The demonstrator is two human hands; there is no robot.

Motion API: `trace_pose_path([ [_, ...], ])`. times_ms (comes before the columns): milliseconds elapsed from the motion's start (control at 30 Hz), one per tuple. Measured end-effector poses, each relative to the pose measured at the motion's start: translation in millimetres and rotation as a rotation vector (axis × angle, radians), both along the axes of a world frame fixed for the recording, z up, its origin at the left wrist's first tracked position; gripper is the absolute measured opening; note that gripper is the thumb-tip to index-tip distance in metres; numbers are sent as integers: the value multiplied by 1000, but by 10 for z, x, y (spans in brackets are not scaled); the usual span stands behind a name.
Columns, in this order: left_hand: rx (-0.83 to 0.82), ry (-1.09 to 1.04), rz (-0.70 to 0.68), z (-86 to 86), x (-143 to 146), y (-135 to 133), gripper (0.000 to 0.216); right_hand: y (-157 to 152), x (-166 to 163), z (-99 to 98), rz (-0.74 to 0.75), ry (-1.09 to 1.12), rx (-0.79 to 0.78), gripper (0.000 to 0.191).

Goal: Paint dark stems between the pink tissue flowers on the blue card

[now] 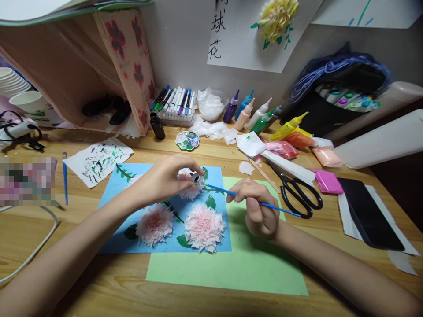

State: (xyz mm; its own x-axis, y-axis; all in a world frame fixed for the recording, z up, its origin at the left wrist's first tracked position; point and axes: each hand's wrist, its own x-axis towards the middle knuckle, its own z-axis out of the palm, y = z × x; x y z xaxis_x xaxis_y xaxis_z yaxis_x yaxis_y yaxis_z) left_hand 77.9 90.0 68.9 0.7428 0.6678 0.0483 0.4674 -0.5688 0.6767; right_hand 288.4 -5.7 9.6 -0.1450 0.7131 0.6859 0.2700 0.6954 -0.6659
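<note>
My left hand (172, 174) pinches a small white cap (195, 177) with a dark inside, held above a blue sheet (112, 211). Between the fingers of my right hand (259, 204) is a thin blue paintbrush (220, 189), its tip at the cap's opening. On the blue sheet are several fluffy pink paper flowers (205, 226) with painted green leaves (210, 202) and dark stems. Beneath that sheet, and sticking out to the right and front, lies a light green sheet (224, 273). My left hand partly covers the upper flowers.
Behind the sheets stand a small dark bottle (157, 126), a paint palette (187, 140), markers (175, 102) and paint bottles (244, 114). Black scissors (297, 196) and a phone (370, 213) lie at right. A paint-smeared tissue (99, 160) and another brush (65, 178) are at left.
</note>
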Motion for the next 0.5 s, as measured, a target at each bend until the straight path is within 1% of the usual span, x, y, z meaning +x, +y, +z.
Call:
trace_pose_path([
  [367, -7, -15, -21, -19, 0, -4, 27, -25, 4, -27, -38, 16, -33, 20],
  [500, 3, -9, -25, -20, 2, -2, 26, -21, 2, -32, -26, 3, -36, 19],
])
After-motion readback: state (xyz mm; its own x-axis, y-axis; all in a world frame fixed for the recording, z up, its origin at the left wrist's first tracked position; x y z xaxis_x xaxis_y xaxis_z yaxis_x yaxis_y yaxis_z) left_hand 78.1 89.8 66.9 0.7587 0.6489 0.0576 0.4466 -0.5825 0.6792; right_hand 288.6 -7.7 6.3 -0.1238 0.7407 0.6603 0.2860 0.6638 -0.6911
